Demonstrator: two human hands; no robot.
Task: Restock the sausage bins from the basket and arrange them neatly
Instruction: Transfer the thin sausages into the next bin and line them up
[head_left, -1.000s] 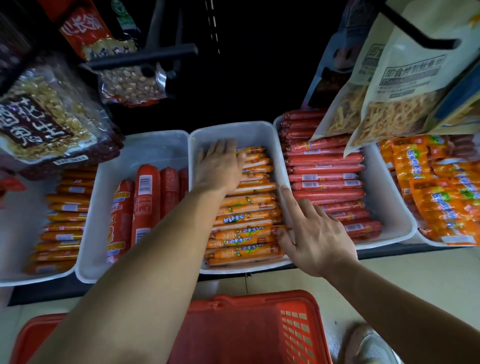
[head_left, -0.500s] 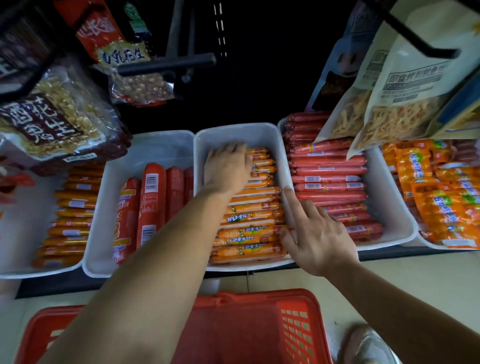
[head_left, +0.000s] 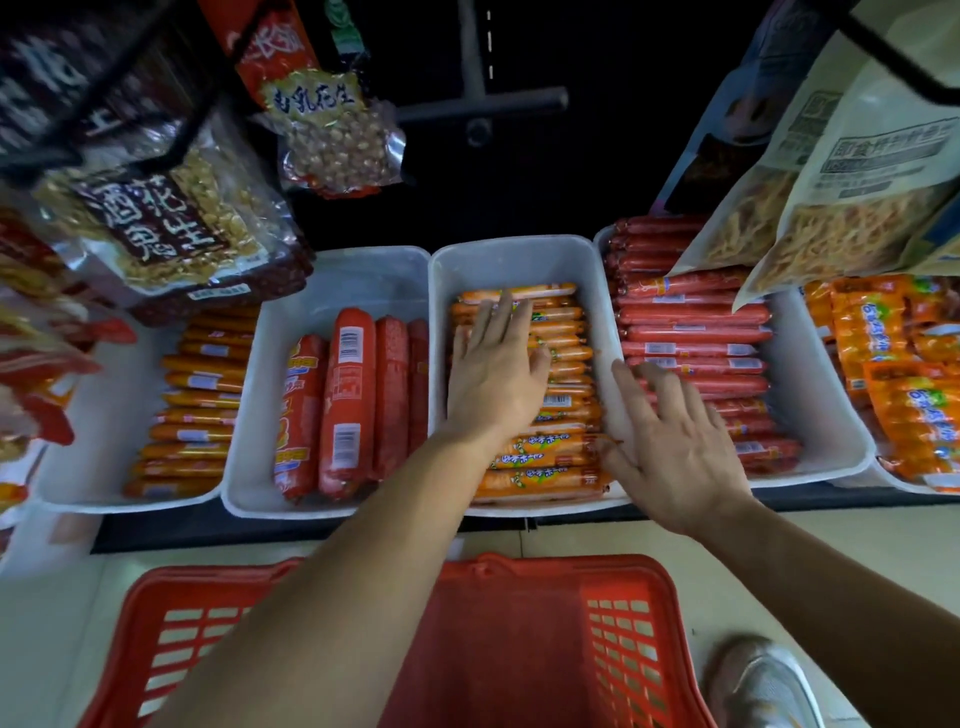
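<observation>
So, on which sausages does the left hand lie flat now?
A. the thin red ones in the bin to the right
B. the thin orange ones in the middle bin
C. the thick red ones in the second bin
B: the left hand lies palm down, fingers spread, on the thin orange sausages in the middle bin.

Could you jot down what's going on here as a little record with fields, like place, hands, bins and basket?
Place: shop shelf with a row of white bins under hanging snack bags
Left hand: flat and open on the orange sausages in the middle bin
Right hand: open, fingers spread, over the wall between the middle bin and the red sausage bin
Fat red sausages: lengthwise, in the bin left of the middle one
Basket: red, on the floor below the shelf
Holding: neither hand grips anything
</observation>
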